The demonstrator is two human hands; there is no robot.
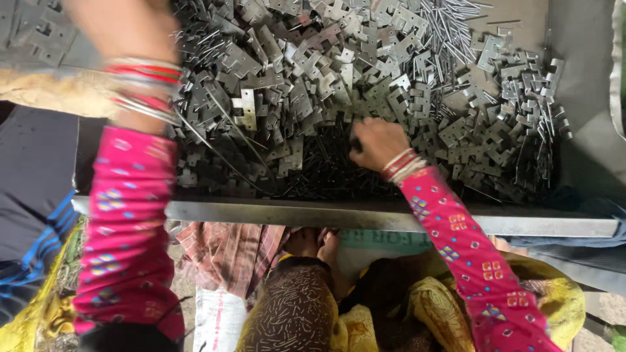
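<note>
A large heap of stamped grey metal hinge plates (313, 72) covers a metal tray (554, 225). Dark thin metal pins (313, 176) lie in a pile near the tray's front edge. My right hand (377, 143) rests on this pin pile with the fingers curled down into it, closed around some pins. My left hand (120, 26) is raised at the top left, blurred and partly out of frame, above the plates; its fingers do not show. Both arms wear pink patterned sleeves and bangles.
A bundle of brighter pins (450, 26) lies at the back right of the tray. A long bent wire (215, 150) crosses the plates. Below the tray edge are yellow cloth (561, 293), a brown patterned garment (293, 306), a white sack (218, 319) and dark fabric (32, 169) at left.
</note>
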